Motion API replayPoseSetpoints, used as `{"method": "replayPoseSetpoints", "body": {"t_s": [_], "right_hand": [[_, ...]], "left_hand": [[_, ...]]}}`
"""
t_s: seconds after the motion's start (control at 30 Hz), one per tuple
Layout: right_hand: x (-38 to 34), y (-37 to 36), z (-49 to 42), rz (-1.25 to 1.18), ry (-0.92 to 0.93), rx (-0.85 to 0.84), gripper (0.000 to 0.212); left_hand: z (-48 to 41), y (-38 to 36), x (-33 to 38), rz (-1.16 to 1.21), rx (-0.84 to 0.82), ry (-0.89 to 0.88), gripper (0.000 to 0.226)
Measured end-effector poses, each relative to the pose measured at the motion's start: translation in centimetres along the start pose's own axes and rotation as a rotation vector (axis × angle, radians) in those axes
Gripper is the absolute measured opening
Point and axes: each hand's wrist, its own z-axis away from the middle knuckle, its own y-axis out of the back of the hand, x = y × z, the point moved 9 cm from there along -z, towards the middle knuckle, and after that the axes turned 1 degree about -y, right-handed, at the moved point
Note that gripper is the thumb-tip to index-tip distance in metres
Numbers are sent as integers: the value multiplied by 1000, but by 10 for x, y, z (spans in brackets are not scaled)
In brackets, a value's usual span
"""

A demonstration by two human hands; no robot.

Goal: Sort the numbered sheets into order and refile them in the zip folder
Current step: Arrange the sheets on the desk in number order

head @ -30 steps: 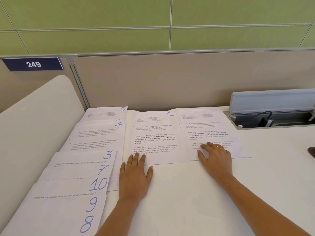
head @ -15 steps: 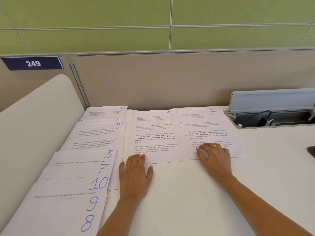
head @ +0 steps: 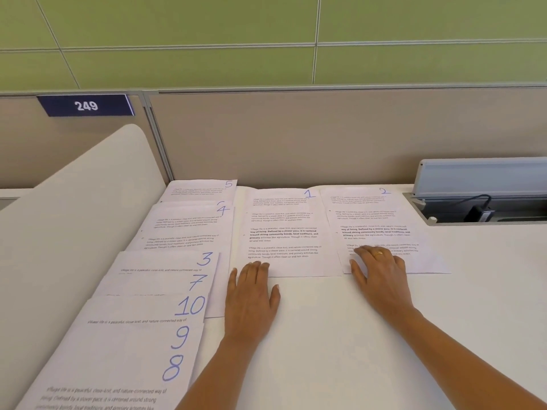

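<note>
Up top, a pale green panelled wall (head: 177,31), thin grey seams crossing it. Below runs a beige fabric desk partition (head: 296,137) along the far edge of the smooth white table (head: 384,335). On its left section is a navy plaque reading 249 (head: 85,105). Along the table's left edge rises a white rounded side screen (head: 74,217). At the far right corner, a grey hinged lid (head: 479,176) stands open over a recessed cable tray (head: 518,213) with a black plug (head: 479,214) inside. The light is even and soft.

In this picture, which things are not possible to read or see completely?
Head view only:
- Hidden-number sheet: sheet 4 covers its number; only a stroke shows.
- Last lines of sheet 2: under the right hand.
- Sheet 8: cut by the bottom edge.
- Zip folder: cannot be identified.
</note>
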Motion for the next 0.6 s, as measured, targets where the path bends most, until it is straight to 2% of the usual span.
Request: {"method": "replayPoseSetpoints", "body": {"t_s": [0.1, 0.3, 0.5, 0.6], "right_hand": [[-13, 4, 8, -1, 50, 32, 45], [-44, 3, 29, -68, 122, -15, 41], [-88, 7, 52, -171, 213, -102, 33], [-126, 5, 65, -318, 318, -234, 35]], "left_hand": [[9, 1, 2, 16, -26, -17, 44], [31, 13, 3, 71, -66, -15, 38], [50, 53, -26, 354, 156, 118, 30], [60, 65, -60, 262, 180, 173, 36]]}}
